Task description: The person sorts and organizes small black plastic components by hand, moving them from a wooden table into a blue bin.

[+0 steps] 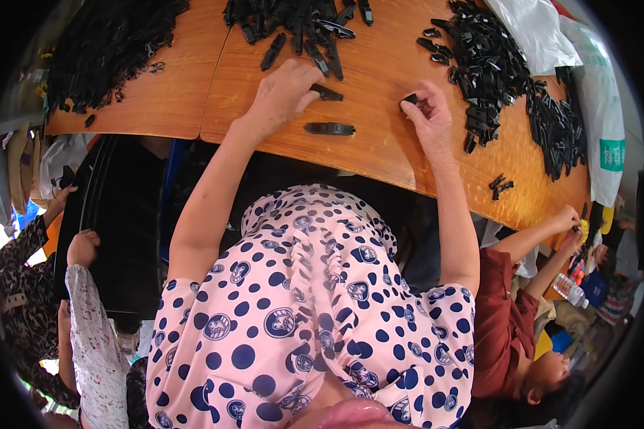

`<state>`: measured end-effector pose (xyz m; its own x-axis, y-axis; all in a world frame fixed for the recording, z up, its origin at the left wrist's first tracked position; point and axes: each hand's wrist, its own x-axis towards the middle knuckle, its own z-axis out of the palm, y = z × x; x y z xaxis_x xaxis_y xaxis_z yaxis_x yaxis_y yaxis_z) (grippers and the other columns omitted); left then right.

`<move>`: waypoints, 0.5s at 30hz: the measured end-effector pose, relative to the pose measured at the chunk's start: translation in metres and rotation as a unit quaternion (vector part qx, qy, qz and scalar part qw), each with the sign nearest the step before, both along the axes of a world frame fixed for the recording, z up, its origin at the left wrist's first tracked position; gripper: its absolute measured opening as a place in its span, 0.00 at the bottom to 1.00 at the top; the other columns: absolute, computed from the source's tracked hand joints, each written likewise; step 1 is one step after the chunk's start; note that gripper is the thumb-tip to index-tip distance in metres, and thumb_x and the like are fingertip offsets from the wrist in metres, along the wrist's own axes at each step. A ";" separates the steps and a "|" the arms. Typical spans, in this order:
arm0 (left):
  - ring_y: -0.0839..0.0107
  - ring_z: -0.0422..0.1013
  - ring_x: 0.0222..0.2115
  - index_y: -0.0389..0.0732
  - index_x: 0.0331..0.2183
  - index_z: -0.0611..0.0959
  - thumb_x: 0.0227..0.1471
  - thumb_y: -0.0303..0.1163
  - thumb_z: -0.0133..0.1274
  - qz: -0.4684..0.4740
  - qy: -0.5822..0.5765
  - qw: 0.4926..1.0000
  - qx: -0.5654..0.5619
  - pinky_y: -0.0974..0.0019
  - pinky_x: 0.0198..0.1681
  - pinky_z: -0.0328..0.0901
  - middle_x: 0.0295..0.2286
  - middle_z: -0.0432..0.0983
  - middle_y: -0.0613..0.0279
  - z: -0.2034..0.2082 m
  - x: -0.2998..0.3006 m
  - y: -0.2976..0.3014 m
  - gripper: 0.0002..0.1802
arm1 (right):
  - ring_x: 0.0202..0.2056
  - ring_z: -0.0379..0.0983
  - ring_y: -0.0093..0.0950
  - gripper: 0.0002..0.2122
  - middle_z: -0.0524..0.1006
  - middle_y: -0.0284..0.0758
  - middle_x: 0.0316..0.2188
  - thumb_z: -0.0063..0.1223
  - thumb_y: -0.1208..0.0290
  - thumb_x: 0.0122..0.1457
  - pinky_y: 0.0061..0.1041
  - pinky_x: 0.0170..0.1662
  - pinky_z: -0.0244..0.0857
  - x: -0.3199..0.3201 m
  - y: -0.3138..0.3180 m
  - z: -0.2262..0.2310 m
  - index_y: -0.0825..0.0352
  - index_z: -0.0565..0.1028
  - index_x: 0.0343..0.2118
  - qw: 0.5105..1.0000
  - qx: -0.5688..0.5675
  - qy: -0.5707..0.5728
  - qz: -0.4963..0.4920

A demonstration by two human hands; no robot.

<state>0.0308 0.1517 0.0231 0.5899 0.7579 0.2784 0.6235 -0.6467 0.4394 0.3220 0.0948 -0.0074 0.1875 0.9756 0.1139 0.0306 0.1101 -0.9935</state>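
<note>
My left hand [285, 91] is over the wooden table, its thumb and fingers closed around the near end of a slim black plastic piece [328, 93]. Between the thumb and fingers of my right hand [431, 118], a small black plastic part [410, 99] is pinched; its exact kind is too small to tell. A long, flat black plastic piece [329, 129] lies by itself close to the table's near edge, below my left hand. Just beyond that hand, a loose heap of similar long black pieces [293, 18] is spread out.
Heaps of small black parts [483, 71] and thin black parts [557, 129] lie at the right, beside white plastic bags [601, 107]. A dark pile [111, 50] covers the far left. Several tiny parts [500, 186] sit near the right edge. Co-workers' arms [540, 232] show at both sides.
</note>
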 end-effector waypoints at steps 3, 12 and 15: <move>0.56 0.70 0.40 0.39 0.37 0.78 0.52 0.30 0.58 -0.073 -0.009 0.996 -0.057 0.57 0.43 0.66 0.32 0.76 0.59 0.002 0.020 -0.008 0.10 | 0.33 0.74 0.20 0.10 0.76 0.30 0.30 0.65 0.76 0.54 0.21 0.36 0.69 0.008 -0.016 -0.003 0.67 0.78 0.38 0.972 -0.037 -0.232 0.025; 0.61 0.70 0.43 0.41 0.42 0.80 0.56 0.38 0.56 -0.073 0.008 0.990 -0.122 0.58 0.46 0.67 0.39 0.70 0.59 -0.004 0.030 -0.003 0.14 | 0.37 0.73 0.36 0.09 0.76 0.37 0.31 0.65 0.72 0.50 0.32 0.39 0.69 0.030 -0.022 0.034 0.66 0.77 0.33 0.851 0.116 -0.506 0.080; 0.61 0.71 0.40 0.40 0.40 0.81 0.54 0.37 0.58 -0.037 -0.042 0.991 -0.124 0.59 0.43 0.67 0.38 0.70 0.59 -0.008 0.023 -0.011 0.14 | 0.36 0.73 0.37 0.09 0.74 0.36 0.30 0.65 0.70 0.50 0.34 0.39 0.69 0.035 -0.019 0.043 0.64 0.77 0.32 0.791 0.131 -0.589 0.100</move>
<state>0.0534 0.1407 0.0155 0.6300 0.7641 0.1389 0.5329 -0.5554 0.6384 0.3565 0.0756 0.0361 -0.3539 0.8862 0.2991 0.8741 0.4271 -0.2313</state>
